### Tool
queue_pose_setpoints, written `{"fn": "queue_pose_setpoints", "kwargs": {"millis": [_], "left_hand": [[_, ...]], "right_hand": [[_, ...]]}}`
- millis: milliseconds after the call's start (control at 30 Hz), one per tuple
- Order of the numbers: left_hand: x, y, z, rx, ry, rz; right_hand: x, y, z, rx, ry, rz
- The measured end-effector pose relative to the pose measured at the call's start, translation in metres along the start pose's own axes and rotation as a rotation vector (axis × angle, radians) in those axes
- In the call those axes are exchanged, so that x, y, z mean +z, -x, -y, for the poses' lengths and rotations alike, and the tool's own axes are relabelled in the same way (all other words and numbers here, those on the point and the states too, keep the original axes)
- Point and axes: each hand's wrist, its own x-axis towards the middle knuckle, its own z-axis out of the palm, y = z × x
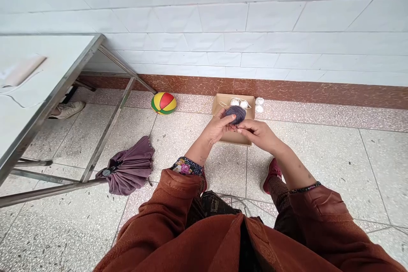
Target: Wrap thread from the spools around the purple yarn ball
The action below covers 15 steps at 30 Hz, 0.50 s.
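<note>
A ball of dark purple-grey yarn [236, 114] is held in my left hand [219, 126], with the thumb lying across its front. Just right of it, my right hand [258, 134] pinches at the ball's lower edge; the strand between those fingertips is too small to make out clearly. Below both hands an open cardboard box [234, 137] sits on the floor, partly hidden by them. White yarn balls [244, 104] lie inside its far end. More white yarn [259, 101] rests on the floor against the box's right side.
A red, yellow and green ball [163, 103] lies by the wall. At left stands a metal-framed table [79, 57], with a folded purple umbrella [132, 168] beside its lower rail. Another person's shoe [70, 109] shows under the table. A cable [237, 199] lies near my feet.
</note>
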Motion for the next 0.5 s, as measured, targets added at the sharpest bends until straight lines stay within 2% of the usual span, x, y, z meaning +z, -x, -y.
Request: {"fn": "queue_pose_setpoints", "kwargs": {"millis": [100, 200, 333, 400, 500], "left_hand": [[0.001, 0.004, -0.001, -0.004, -0.173, 0.026], [0.004, 0.012, -0.002, -0.054, -0.241, 0.158], [0.011, 0.018, -0.002, -0.130, -0.061, 0.333], [0.014, 0.017, -0.001, -0.138, 0.068, 0.343], [0.016, 0.015, 0.002, -0.111, 0.202, 0.268]], "right_hand": [[-0.007, -0.001, 0.006, 0.011, -0.035, -0.134], [-0.009, -0.003, -0.004, 0.079, -0.020, -0.314], [-0.006, -0.003, -0.025, 0.192, 0.009, -0.399], [-0.002, -0.002, -0.033, 0.218, 0.032, -0.388], [0.003, 0.000, -0.042, 0.237, 0.097, -0.359]]}}
